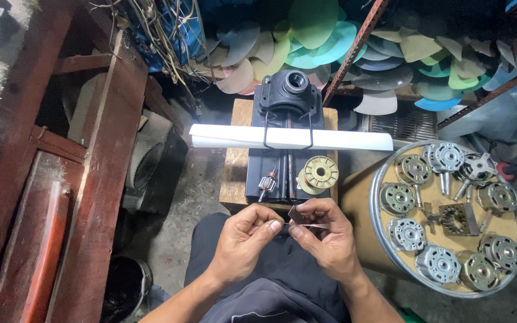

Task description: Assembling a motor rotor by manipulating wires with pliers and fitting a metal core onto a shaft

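Two hands meet right over my lap, just short of the tabletop edge. My left hand has its grip pinched shut, thumb against forefinger, on the near end of a thin wire that runs level across to my right. My right hand closes its grip on the other end of that wire, and a small dark flat piece stands up between its thumb and forefinger, tilted a little. So the wire sits stretched between the two grips, touching both, pale and very fine, hard to follow against my dark trousers. I cannot tell whether wire and dark piece are joined.

Moving out now: just beyond my fingers, on the small wooden tabletop, a black machine base carries a little copper-wound armature on the left and a yellowish plastic spool on the right. Across it lies a long white tube, held by a thin wire loop. Behind that rises a black housing with a round opening on top.

Off to my right, a round metal-rimmed tray holds a ring of silvery motor parts. To my left, dark red wooden boards. Farthest back, stacks of fan blades in green, grey and blue.
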